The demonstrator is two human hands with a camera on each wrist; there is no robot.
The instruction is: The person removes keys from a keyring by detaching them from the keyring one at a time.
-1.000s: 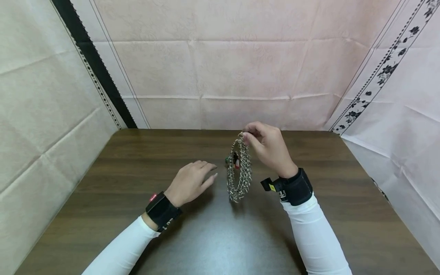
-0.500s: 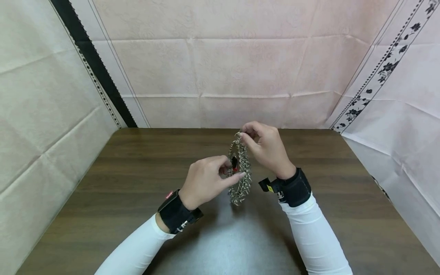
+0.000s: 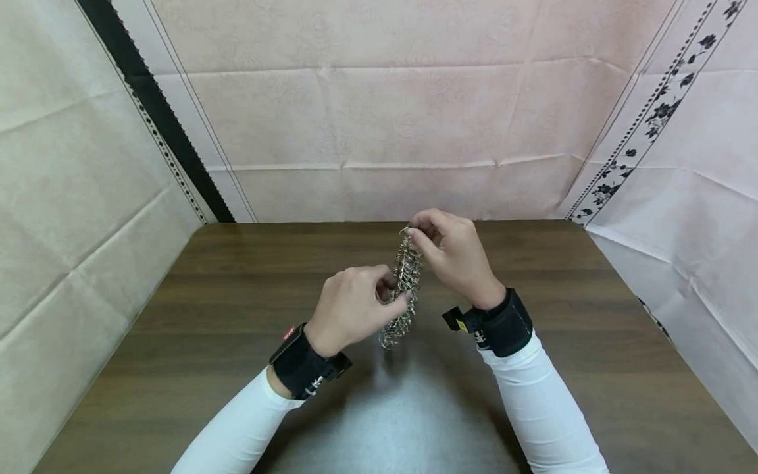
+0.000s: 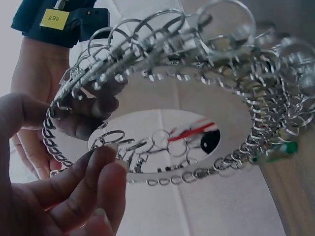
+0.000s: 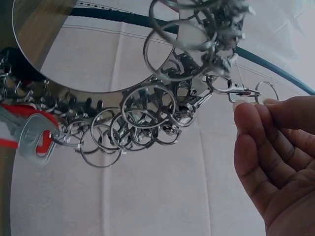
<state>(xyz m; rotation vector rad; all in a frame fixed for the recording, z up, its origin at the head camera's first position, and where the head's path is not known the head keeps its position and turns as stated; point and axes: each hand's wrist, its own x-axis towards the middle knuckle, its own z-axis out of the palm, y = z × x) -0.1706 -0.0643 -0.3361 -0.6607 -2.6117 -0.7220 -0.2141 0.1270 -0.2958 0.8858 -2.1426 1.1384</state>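
A silvery key point(image 5: 23, 133) and a red piece point(image 5: 47, 118) hang among the rings on my right wrist's view; a small green piece point(image 4: 291, 147) shows at the loop's far side from my left wrist. Black wrist straps point(image 3: 506, 326) circle both my wrists, over white sleeves point(image 3: 535, 392). From my head, my left hand point(image 3: 355, 306) covers part of the loop.

Beneath is a brown wooden bench point(image 3: 177, 329). Creased pale cloth point(image 3: 385, 112) walls it in, with a black band point(image 3: 154, 105) on the left and a floral border point(image 3: 657, 118) on the right.

The metal key-ring loop point(image 3: 407, 263) hangs between my hands. My right hand point(image 3: 453, 253) pinches its top end; my left is partly curled at its side, thumb apart from the fingers, and I can't tell whether it grips. Nor can I tell whether the loop's lower end touches the bench.
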